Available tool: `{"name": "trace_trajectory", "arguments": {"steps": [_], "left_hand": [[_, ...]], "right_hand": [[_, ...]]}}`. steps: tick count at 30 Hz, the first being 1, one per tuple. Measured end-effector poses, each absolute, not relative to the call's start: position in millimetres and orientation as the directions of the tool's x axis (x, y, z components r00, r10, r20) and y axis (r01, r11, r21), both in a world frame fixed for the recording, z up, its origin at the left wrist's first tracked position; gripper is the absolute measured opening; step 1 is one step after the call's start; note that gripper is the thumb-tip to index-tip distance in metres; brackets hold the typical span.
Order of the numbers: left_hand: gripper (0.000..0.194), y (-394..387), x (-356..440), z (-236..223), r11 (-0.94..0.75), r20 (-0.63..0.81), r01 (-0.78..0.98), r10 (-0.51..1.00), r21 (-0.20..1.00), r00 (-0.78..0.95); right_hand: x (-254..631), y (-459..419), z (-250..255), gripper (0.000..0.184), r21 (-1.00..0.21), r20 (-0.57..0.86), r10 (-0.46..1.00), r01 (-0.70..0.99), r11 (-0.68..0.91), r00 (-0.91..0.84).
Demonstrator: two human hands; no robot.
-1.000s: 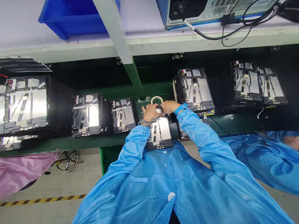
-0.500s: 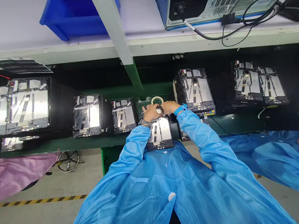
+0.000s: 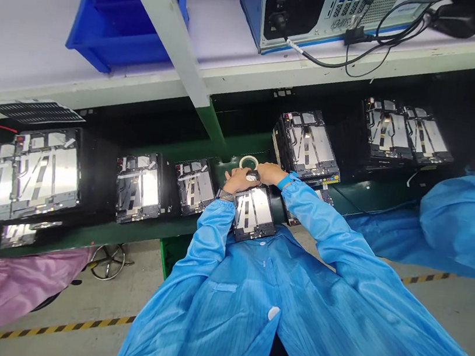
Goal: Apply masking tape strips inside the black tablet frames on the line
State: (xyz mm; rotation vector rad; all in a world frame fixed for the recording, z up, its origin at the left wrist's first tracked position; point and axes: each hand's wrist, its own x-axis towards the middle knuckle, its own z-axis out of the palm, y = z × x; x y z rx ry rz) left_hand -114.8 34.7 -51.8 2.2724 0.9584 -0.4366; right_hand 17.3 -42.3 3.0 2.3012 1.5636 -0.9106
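An opened tablet-like device [image 3: 254, 211] with a silver panel and dark strips lies at the bench edge, close against my body. My left hand [image 3: 238, 180] rests over its far end, fingers stretched out and a little apart. Beside it, at the device's far right corner, my right hand [image 3: 270, 174] has its fingers curled together; whatever they pinch is hidden. A small dark part [image 3: 253, 175] shows between the two hands. Just beyond my fingers lies a roll of pale tape [image 3: 249, 157], flat on the green bench.
A stack of similar devices [image 3: 309, 144] stands to the right, and another device [image 3: 194, 187] lies to the left. Blue bins [image 3: 120, 38] and a computer case [image 3: 296, 12] sit on the shelf above. Co-workers' sleeves, pink [image 3: 14, 288] and blue [image 3: 470, 222], reach in from both sides.
My hands stay at the device's far end with only slight shifts. At the right, the co-worker's blue sleeve and hand have moved up toward the bench. The view has tilted slightly.
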Motion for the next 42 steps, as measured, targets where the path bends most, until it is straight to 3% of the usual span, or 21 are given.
{"name": "trace_trajectory", "arguments": {"steps": [8, 14, 20, 26, 31, 36, 39, 42], "left_hand": [[0.082, 28.3, -110.9, -56.3, -0.571, -0.481, 0.739, 0.566, 0.356, 0.669], [0.079, 30.8, -112.5, -55.5, -0.568, -0.493, 0.738, 0.555, 0.363, 0.67], [0.078, 34.2, -118.4, -45.9, -0.551, -0.497, 0.729, 0.536, 0.405, 0.682], [0.068, 55.6, -178.1, -33.6, -0.521, -0.277, 0.631, 0.602, 0.574, 0.749], [0.066, 41.9, -221.1, -33.2, -0.376, -0.38, 0.753, 0.69, 0.54, 0.616], [0.069, 23.8, -231.4, -54.2, -0.16, -0.461, 0.748, 0.699, 0.645, 0.547], [0.069, 24.7, -235.1, -77.0, 0.013, -0.461, 0.627, 0.69, 0.779, 0.558], [0.064, 27.7, -237.9, -103.5, 0.167, -0.358, 0.343, 0.691, 0.924, 0.628]], "right_hand": [[15.8, -75.2, -9.3, 0.05, -0.202, -0.418, 0.773, 0.781, -0.591, 0.477], [4.9, -91.2, -15.9, 0.038, -0.23, -0.434, 0.704, 0.687, -0.69, 0.562], [-7.8, -100.7, -13.5, 0.035, -0.242, -0.352, 0.681, 0.641, -0.729, 0.642], [-13.2, -120.1, -0.6, 0.034, -0.471, -0.2, 0.859, 0.723, -0.506, 0.471], [-37.9, -105.0, -4.7, 0.033, -0.393, -0.134, 0.975, 0.894, -0.218, 0.178], [-51.8, -83.5, -27.5, 0.027, -0.289, -0.134, 0.991, 0.956, -0.052, 0.014], [-50.7, -73.9, -42.4, 0.03, -0.276, -0.059, 0.998, 0.961, -0.006, -0.011], [-49.0, -65.7, -54.6, 0.027, -0.28, 0.055, 0.998, 0.959, 0.039, -0.024]]}}
